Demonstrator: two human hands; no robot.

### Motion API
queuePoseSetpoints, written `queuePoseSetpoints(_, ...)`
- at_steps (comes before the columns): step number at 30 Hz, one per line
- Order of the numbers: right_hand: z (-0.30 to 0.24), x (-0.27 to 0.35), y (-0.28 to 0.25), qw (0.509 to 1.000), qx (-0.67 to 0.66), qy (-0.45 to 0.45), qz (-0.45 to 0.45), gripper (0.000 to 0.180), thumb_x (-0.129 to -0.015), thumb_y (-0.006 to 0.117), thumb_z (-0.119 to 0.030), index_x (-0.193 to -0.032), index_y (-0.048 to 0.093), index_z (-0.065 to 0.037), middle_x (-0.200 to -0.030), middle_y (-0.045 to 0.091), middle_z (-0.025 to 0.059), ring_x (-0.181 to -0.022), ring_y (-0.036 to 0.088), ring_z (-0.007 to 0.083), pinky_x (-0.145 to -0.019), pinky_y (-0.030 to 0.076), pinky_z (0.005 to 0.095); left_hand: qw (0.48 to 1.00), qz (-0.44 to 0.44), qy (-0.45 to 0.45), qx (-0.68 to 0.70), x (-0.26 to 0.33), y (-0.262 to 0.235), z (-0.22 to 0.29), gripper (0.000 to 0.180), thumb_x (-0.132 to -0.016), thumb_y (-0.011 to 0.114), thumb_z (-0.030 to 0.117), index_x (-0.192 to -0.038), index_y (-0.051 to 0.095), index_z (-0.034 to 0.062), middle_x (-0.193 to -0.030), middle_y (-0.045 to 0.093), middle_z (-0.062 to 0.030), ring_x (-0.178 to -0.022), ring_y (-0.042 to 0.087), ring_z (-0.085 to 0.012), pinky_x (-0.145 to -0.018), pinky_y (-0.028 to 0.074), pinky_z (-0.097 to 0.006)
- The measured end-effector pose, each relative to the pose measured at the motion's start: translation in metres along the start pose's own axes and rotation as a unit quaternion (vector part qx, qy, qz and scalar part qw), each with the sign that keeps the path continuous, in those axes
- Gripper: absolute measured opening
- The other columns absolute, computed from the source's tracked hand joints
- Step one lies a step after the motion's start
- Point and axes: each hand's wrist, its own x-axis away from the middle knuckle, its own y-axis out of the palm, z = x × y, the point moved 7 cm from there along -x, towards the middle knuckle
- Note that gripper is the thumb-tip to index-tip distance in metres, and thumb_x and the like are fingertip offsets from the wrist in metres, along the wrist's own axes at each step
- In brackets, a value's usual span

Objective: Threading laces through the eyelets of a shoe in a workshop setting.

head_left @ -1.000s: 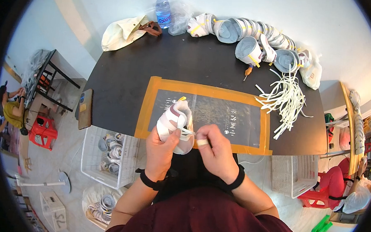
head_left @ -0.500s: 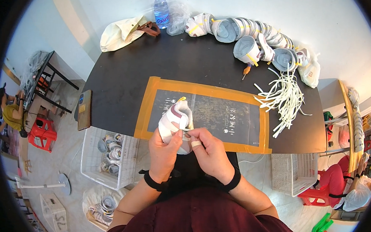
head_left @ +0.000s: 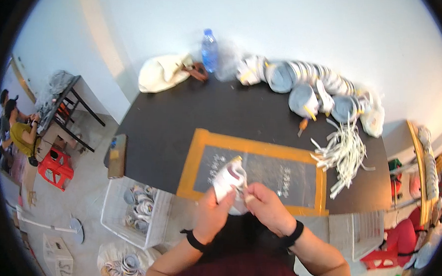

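Shoe upper (head_left: 228, 182), soft, white, dark-patched, at the near side of the desk (head_left: 157, 115): left grip (head_left: 213, 215) clasped around it, right grip (head_left: 268, 205) pinching its edge. Left of the grips, a white plastic crate (head_left: 162, 217) and a pale sack (head_left: 107, 251) hold similar curved uppers (head_left: 143, 207).

White-and-maroon shoe upper (head_left: 226, 183), tilted, handheld, slightly blurred.

Laces (head_left: 344, 157) lie right of the shoe upper (head_left: 224, 183).
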Motion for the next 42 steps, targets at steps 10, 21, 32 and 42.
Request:
queuePoseSetpoints(10,-0.033,-0.016,0.003,0.921,0.384,-0.06,-0.035,0.016,-0.092,0.055,-0.02,-0.1,0.057,-0.006,-0.079,0.065,0.021,-0.075,0.065,0.0391,-0.067,0.051,0.0465,0.988,-0.028,0.107,-0.104,-0.009,0.003,-0.002,0.013,-0.088,0.064,0.01,-0.097,0.065,0.0008,-0.082,0.059,-0.015,-0.077,0.06,-0.0326,-0.068,0.047,-0.038)
queuePoseSetpoints(21,-0.027,-0.043,0.008,0.923,0.384,-0.005,-0.027,0.022,-0.092,0.053,-0.021,-0.103,0.053,-0.001,-0.083,0.065,0.0261,-0.078,0.063,0.0468,-0.071,0.051,0.0528,0.979,-0.031,0.079,-0.183,-0.021,0.004,-0.01,0.014,-0.085,0.065,0.012,-0.088,0.061,-0.0007,-0.081,0.06,-0.0202,-0.076,0.058,-0.0386,-0.064,0.046,-0.044)
queuePoseSetpoints(32,-0.075,-0.025,-0.048,0.951,0.305,-0.051,-0.006,0.014,-0.087,0.069,-0.019,-0.094,0.063,-0.008,-0.089,0.063,0.0095,-0.085,0.066,0.026,-0.074,0.053,0.0366,0.948,-0.105,-0.116,0.278,-0.027,-0.001,0.0,0.038,-0.093,0.063,0.008,-0.13,0.055,0.0005,-0.118,0.065,-0.0043,-0.107,0.061,-0.0139,-0.095,0.047,-0.031)
queuePoseSetpoints(42,-0.042,-0.014,-0.016,0.971,0.166,-0.17,-0.029,0.018,-0.086,0.068,-0.01,-0.103,0.071,-0.006,-0.105,0.058,0.0095,-0.102,0.057,0.0232,-0.088,0.048,0.0327,0.901,-0.138,-0.195,0.362,0.001,0.015,0.001,0.053,-0.091,0.065,0.008,-0.14,0.046,0.0028,-0.129,0.058,-0.0065,-0.119,0.055,-0.0179,-0.104,0.042,-0.037)
